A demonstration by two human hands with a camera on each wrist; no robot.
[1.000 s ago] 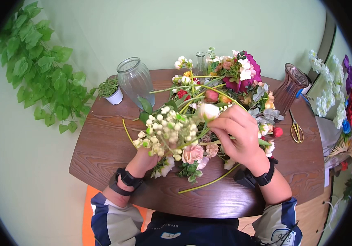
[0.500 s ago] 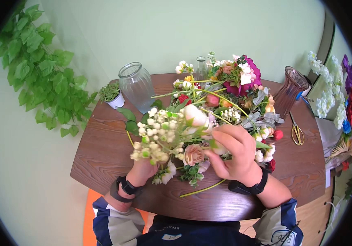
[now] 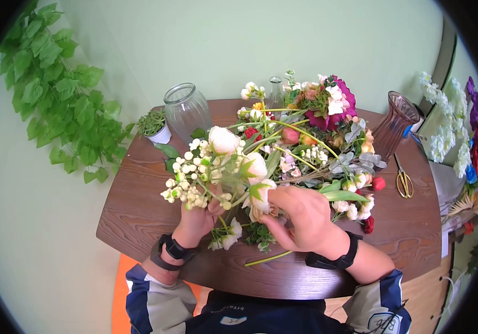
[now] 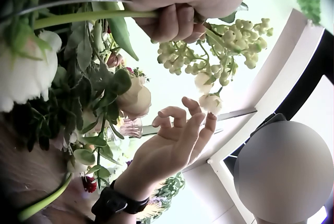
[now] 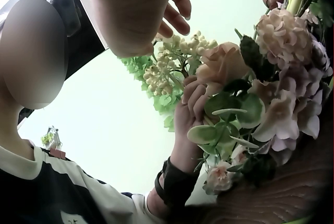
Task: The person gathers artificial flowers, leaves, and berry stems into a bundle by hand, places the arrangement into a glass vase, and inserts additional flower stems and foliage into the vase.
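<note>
My left hand (image 3: 195, 222) grips a bundle of stems at the near left of the table. A cream berry spray (image 4: 237, 41) and several white blooms (image 3: 223, 140) rise above that fist. In the left wrist view, the fingers (image 4: 169, 25) curl tightly round a green stem (image 4: 94, 18). My right hand (image 3: 305, 214) is beside the bundle, its bent, parted fingertips right at the nearest white bloom (image 3: 261, 196). The left wrist view shows those fingers (image 4: 195, 130) loosely spread below the blooms. Low by the left hand is a pale pink rose (image 5: 223, 62).
Loose flowers and stems heap across the table's (image 3: 138, 209) middle. Behind stand a clear ribbed vase (image 3: 186, 114), a small potted plant (image 3: 154, 126) and a small glass bottle (image 3: 275, 94). Gold-handled scissors (image 3: 403, 181) lie at right, near a pinkish vase (image 3: 396, 125).
My right hand has moved a little left and closer to the bundle, past a white bloom. The white blooms and berry spray have turned and shifted left. The left hand keeps its hold.
</note>
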